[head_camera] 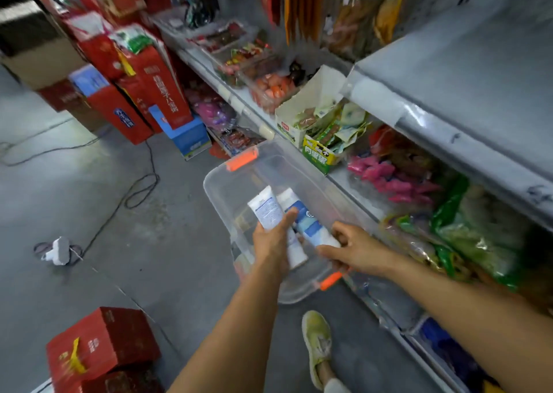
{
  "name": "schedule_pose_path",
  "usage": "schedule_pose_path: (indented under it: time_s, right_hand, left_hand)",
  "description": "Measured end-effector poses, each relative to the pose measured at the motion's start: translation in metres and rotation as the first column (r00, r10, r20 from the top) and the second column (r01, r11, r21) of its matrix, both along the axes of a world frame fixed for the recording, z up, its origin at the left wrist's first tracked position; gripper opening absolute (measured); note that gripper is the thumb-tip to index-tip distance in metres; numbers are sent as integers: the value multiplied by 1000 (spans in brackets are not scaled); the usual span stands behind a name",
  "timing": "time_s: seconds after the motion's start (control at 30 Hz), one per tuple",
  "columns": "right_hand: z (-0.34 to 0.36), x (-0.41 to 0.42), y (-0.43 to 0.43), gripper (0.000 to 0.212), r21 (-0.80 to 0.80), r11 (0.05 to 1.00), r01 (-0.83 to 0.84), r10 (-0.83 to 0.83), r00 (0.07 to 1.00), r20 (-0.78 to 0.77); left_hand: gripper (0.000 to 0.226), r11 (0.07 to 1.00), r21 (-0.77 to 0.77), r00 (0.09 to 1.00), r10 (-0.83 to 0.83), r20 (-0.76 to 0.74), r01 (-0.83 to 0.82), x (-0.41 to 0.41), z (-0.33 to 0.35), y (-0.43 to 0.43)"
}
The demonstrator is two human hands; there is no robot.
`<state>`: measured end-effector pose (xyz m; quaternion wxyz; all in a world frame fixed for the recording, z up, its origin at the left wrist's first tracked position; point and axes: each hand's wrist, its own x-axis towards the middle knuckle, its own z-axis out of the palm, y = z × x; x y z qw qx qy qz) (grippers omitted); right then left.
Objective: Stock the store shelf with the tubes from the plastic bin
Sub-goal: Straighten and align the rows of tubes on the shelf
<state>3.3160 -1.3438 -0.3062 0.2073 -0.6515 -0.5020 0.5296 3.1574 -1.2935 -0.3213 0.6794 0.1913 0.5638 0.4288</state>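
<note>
One yellow-green shoe (317, 344) stands on the grey floor (89, 189) nearest. Above it, the left hand (270, 240) curls its fingers round two white tubes (264, 210), one with blue print too small to read. The right hand (354, 247) pinches the end of a blue-and-white tube (309, 226) between thumb and forefinger, its lower fingers curled at the rim of the clear plastic bin (215, 183) with orange latches. All three tubes sit over the bin, beside the store shelf (377, 99). Farther off, a green-and-yellow snack box (317, 154) shows bold Chinese characters; stacked red cartons (155, 93) carry white Chinese lettering.

hands (270, 243) gripping tubes (266, 210), clear plastic bin (223, 193)
</note>
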Motion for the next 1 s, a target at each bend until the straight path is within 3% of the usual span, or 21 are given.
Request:
schedule_pose_path:
  time_s: [0.17, 0.27, 0.37, 0.53, 0.67, 0.83, 1.0]
  right_hand:
    - [62, 13, -72, 25, -4, 998, 55, -55, 996, -73]
    - [98, 19, -111, 34, -33, 997, 71, -74, 992, -100]
    - [125, 29, -143, 35, -49, 984, 171, -177, 968, -177]
    - [157, 60, -201, 32, -81, 964, 254, -267, 924, -274]
    - [196, 96, -269, 25, -28, 953, 302, -300, 922, -247]
    - [237, 150, -377, 31, 55, 929, 366, -352, 919, -180]
    - [277, 199, -493, 33, 135, 870, 474, -453, 877, -156]
  left_hand:
    - [27, 983, 45, 984, -180, -5, 180, 11, 67, -55]
    - [27, 963, 53, 964, -265, 12, 264, 23, 99, -87]
    - [27, 932, 102, 937, -350, -4, 348, 41, 126, -112]
    - [28, 887, 201, 909, -414, -49, 415, 77, 165, -164]
    - [26, 858, 247, 888, -458, -26, 450, 113, 191, -226]
    - [35, 771, 350, 832, -554, -44, 532, 172, 234, -321]
    - [23, 662, 455, 775, -622, -109, 595, 233, 281, -426]
